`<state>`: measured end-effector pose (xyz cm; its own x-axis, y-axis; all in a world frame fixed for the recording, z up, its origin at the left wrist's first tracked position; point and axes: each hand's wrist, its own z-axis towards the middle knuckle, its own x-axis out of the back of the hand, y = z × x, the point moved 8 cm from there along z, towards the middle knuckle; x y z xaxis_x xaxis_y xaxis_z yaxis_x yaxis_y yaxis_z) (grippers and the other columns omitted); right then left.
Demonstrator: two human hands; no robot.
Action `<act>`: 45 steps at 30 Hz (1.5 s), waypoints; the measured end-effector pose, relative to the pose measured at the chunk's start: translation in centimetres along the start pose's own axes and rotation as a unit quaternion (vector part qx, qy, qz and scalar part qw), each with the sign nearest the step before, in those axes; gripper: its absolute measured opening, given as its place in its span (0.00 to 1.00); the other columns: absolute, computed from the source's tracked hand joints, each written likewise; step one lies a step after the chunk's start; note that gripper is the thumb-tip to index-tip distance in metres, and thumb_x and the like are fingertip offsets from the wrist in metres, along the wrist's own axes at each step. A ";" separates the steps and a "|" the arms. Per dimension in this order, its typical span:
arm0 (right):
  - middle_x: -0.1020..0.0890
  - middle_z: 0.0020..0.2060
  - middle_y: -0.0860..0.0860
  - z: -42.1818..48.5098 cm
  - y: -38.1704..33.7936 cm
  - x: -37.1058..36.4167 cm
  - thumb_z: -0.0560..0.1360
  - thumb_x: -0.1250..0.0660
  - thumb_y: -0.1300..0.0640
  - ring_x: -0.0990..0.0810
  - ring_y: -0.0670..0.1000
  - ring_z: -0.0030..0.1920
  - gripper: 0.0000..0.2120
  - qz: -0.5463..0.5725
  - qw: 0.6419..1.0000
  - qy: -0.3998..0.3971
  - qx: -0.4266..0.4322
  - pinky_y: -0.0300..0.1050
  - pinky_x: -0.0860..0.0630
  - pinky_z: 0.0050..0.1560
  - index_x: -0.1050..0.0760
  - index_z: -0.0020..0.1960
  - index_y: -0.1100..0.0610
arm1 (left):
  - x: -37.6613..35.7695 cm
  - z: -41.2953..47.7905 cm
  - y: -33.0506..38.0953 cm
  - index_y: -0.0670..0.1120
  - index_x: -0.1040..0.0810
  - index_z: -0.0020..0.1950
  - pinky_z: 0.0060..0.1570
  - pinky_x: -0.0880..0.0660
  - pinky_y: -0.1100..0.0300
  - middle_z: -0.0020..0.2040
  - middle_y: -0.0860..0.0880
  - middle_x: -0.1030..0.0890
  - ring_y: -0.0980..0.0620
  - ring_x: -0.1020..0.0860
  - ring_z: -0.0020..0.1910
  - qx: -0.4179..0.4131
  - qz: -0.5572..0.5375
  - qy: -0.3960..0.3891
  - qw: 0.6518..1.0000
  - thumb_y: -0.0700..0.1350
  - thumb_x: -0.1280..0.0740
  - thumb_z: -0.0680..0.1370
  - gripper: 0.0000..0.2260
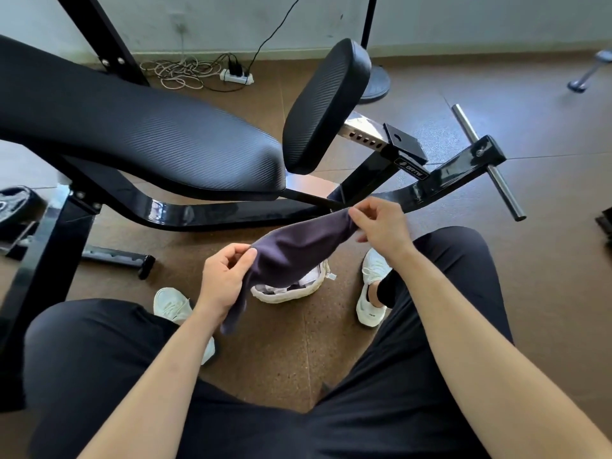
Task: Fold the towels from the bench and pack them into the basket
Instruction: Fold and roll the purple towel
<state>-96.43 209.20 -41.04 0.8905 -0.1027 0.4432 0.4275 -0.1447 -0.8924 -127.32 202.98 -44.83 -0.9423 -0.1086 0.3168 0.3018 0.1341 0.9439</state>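
Between the knees, low over the floor (281,359), 1 dark purple-grey towel (294,250) is held stretched between 2 hands, directly above the basket (291,295). Its left end is pinched by the left hand (225,279), thumb against curled fingers, with a tail of cloth hanging down past the wrist. Its right end is pinched by the right hand (381,226) between thumb and forefinger, other fingers loosely bent. The basket, white and woven, is set on the floor between the shoes (172,304) and is mostly hidden behind the towel; pale cloth is seen inside, so some packing is judged done. The bench (149,137), black and padded, is apart from the towel. Towel is judged light, soft and limp: sag is expected wherever it is unsupported, nothing fragile, slip unlikely under a pinch. Hold is best taken at corners or along 1 edge, kept taut, so edges can be matched for the fold; a mid-cloth grab would be expected to bunch it. Whether it is already folded once cannot be told.
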 end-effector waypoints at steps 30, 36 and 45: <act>0.18 0.41 0.56 -3.2 -2.6 -5.6 0.78 0.30 0.65 0.19 0.48 0.40 0.05 0.143 0.983 -0.109 0.022 0.41 0.19 0.37 0.21 0.52 0.66 | -2.7 -1.8 -0.4 0.52 0.18 0.51 0.49 0.19 0.55 0.46 0.52 0.16 0.53 0.17 0.47 -0.014 0.131 -0.266 0.955 0.46 0.29 0.80 0.01; 0.19 0.39 0.51 -1.6 -0.7 0.1 0.79 0.30 0.62 0.19 0.46 0.38 0.01 0.250 0.959 0.127 -0.029 0.39 0.20 0.37 0.21 0.49 0.59 | -2.8 -1.6 -1.6 0.50 0.18 0.51 0.44 0.25 0.64 0.47 0.51 0.17 0.52 0.18 0.48 0.025 0.173 -0.256 0.951 0.46 0.30 0.80 0.02; 0.18 0.42 0.50 -0.6 1.6 3.4 0.80 0.31 0.59 0.18 0.47 0.42 0.03 0.266 0.934 0.226 -0.073 0.39 0.19 0.42 0.21 0.47 0.54 | -1.7 -0.5 -2.3 0.48 0.19 0.51 0.43 0.28 0.65 0.46 0.51 0.18 0.54 0.20 0.46 0.034 0.160 -0.178 0.970 0.44 0.31 0.81 0.01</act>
<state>-92.76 208.07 -40.94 0.8007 -0.5977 -0.0405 -0.1123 -0.0834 -0.9902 -126.31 202.37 -47.48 -0.7953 0.2954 0.5294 0.5892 0.1708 0.7897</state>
